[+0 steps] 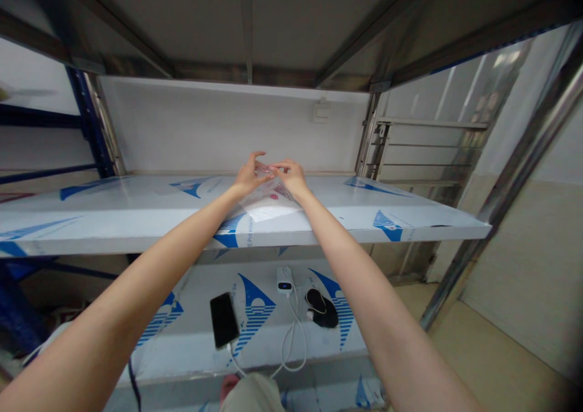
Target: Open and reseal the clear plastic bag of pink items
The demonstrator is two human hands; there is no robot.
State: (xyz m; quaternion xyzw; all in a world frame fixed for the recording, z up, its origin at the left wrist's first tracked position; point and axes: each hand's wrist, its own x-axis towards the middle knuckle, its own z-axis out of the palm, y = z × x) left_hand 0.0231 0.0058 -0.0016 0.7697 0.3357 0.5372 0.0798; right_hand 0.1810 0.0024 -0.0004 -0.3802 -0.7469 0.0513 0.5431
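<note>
Both arms reach out over the upper shelf (136, 200), which is wrapped in white and blue protective film. A clear plastic bag (266, 204) with a small pinkish-red mark hangs between my hands, its lower part resting near the shelf's front edge. My left hand (249, 174) grips the bag's top from the left, index finger raised and curved. From the right, my right hand (290, 175) pinches the same top edge between thumb and fingers. Whether the bag has anything inside I cannot make out.
On the lower shelf lie a black phone (224, 321) on a white cable (291, 339), a white power bank (285, 280) with a lit display, and a black object (322, 309). A metal shelf (204, 29) hangs overhead. Steel posts (510, 187) stand at the right.
</note>
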